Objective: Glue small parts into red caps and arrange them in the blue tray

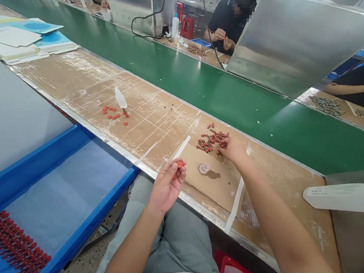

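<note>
The fingers of the left hand [167, 190] close on a small red-orange part [179, 165], light, stiff and best pinched by its rim, above a cardboard sheet [211, 189], while the right hand's [233, 150] fingers reach a pile of red parts [213, 139] on the tabletop [156, 138], gripping nothing that can be made out
</note>
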The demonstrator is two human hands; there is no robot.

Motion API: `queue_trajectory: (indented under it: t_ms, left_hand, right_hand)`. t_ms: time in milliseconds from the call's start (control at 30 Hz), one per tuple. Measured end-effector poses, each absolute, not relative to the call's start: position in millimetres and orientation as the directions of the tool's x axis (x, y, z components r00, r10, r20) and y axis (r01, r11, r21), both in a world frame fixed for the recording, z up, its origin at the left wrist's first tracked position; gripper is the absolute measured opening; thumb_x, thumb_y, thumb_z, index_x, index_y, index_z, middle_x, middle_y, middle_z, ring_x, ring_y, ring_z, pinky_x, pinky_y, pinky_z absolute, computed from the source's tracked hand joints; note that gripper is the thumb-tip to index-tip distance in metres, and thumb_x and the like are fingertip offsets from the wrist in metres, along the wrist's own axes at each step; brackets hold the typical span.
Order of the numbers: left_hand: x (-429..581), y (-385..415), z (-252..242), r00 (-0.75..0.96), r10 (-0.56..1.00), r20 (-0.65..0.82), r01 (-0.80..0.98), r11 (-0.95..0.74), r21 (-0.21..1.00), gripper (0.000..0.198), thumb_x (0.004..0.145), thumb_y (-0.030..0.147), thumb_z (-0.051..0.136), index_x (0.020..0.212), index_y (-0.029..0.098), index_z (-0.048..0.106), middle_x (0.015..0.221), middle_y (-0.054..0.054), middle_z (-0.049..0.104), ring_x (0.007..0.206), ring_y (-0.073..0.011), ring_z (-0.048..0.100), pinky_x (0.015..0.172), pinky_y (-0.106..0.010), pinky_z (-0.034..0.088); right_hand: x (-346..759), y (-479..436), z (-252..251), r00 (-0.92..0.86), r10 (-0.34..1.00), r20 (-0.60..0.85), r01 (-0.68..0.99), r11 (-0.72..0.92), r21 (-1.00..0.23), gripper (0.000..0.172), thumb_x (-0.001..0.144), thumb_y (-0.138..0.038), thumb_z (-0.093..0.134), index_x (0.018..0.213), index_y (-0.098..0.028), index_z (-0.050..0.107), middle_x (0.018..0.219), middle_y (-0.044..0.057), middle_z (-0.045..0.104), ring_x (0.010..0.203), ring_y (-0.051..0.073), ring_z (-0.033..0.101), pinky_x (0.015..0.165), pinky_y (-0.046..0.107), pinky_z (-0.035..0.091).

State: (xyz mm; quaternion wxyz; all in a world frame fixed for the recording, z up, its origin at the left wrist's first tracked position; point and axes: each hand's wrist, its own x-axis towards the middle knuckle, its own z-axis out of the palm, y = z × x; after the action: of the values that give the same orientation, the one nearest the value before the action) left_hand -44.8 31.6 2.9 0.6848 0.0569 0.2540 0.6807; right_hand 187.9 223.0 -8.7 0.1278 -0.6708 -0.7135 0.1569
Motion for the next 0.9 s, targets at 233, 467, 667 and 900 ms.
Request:
queue_trajectory:
  t_ms: [233, 467, 667, 900]
  left_hand:
    - [-40.0, 26.8, 2.6, 0.011, 0.962, -0.274, -0.902, 0.128, 0.413, 0.02, 0.08, 0.02, 0.074, 0.099, 0.013, 0.073, 0.096, -0.006, 0.072, 0.08, -0.007, 0.066, 0.079, -0.015, 0.055]
    - [-35.7, 22.8, 2.6, 0.058, 0.959, -0.279, -0.899, 0.172, 0.403, 0.02, 0.08, 0.02, 0.075, 0.098, 0.013, 0.073, 0.097, -0.006, 0.073, 0.08, -0.007, 0.066, 0.078, -0.015, 0.055]
    - [-34.1, 23.1, -2.0, 0.063, 0.955, -0.29, -0.887, 0.187, 0.422, 0.021, 0.079, 0.017, 0.075, 0.1, 0.013, 0.072, 0.1, -0.007, 0.072, 0.083, -0.0083, 0.068, 0.081, -0.017, 0.055]
    - [-31.6, 24.9, -7.7, 0.092, 0.954, -0.284, -0.89, 0.207, 0.407, 0.023, 0.078, 0.016, 0.075, 0.1, 0.013, 0.072, 0.1, -0.007, 0.072, 0.083, -0.0081, 0.068, 0.082, -0.018, 0.055]
  right_hand:
    - [196.5, 217.6, -5.8, -0.062, 0.998, -0.026, 0.846, 0.038, -0.532, 0.027, 0.069, -0.014, 0.072, 0.096, -0.016, 0.075, 0.081, 0.006, 0.074, 0.076, 0.021, 0.069, 0.077, 0.037, 0.054]
    - [207.2, 176.3, -6.5, -0.018, 0.998, -0.056, 0.277, -0.049, -0.96, 0.046, 0.067, -0.046, 0.081, 0.102, -0.018, 0.073, 0.09, 0.006, 0.075, 0.078, 0.017, 0.071, 0.078, 0.035, 0.06]
    - [200.8, 140.7, 2.1, -0.019, 0.99, -0.137, 0.095, -0.135, -0.986, 0.046, 0.059, -0.049, 0.086, 0.093, -0.02, 0.074, 0.087, 0.006, 0.076, 0.079, 0.019, 0.072, 0.075, 0.035, 0.061]
    - [193.1, 120.3, -14.0, 0.084, 0.994, 0.065, 0.418, 0.024, -0.908, 0.044, 0.068, -0.052, 0.078, 0.095, -0.018, 0.076, 0.083, 0.008, 0.076, 0.07, 0.02, 0.07, 0.066, 0.034, 0.057]
